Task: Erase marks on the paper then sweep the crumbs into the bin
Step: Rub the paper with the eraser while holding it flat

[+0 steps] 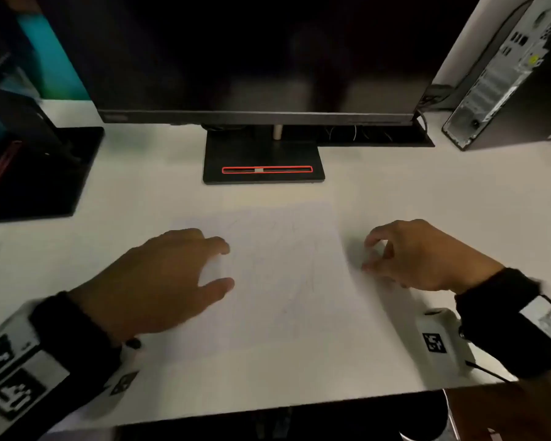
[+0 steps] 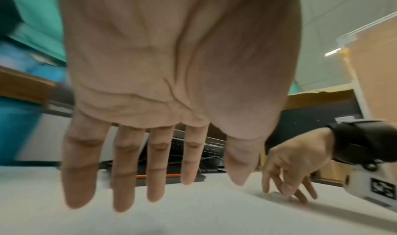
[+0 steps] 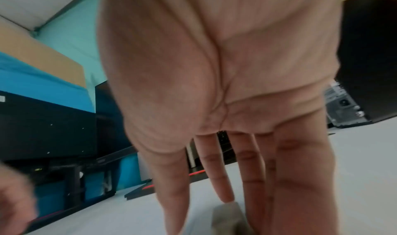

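Both hands are seen low over the desk (image 1: 395, 186). Relaxed, straight fingers of the left hand (image 1: 159, 278) are spread at the paper's (image 1: 283, 281) left edge. A pale eraser (image 3: 231, 216) is pinched by the right hand (image 1: 417, 253) beside the paper's right edge.

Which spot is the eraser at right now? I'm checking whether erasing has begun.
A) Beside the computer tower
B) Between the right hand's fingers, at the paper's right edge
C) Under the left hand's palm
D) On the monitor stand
B: the right hand closes its fingers on the small pale eraser at the right edge of the paper; the left hand is spread flat.
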The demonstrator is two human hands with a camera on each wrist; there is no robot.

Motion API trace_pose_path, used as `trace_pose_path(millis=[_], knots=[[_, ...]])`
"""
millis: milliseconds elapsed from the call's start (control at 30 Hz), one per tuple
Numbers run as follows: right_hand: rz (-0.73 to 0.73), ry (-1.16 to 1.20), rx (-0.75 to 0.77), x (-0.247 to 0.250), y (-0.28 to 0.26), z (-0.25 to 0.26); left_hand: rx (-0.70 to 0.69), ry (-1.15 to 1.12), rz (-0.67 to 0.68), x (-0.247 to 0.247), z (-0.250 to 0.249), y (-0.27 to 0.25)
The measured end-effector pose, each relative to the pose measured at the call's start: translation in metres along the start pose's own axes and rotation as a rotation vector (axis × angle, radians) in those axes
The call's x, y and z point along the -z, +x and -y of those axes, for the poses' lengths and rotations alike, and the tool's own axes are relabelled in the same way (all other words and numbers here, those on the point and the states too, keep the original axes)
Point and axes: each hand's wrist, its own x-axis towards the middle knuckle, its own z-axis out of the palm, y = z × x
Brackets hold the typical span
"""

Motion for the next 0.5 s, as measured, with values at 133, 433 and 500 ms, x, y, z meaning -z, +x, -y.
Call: trace_pose_path(millis=[133,433,500], knots=[[-0.004,-0.029,0.031,-0.003,0.014,0.003,-0.167,0.117,0.128,-0.008,-0.027,0.039],[0.043,0.264,0.342,-0.006,-0.01,0.013,-0.178,0.123,0.32,-0.034,-0.044,0.037],[0.068,0.308,0.395,-0.013,-0.012,0.02,-0.178,0.101,0.287,-0.037,-0.046,0.033]])
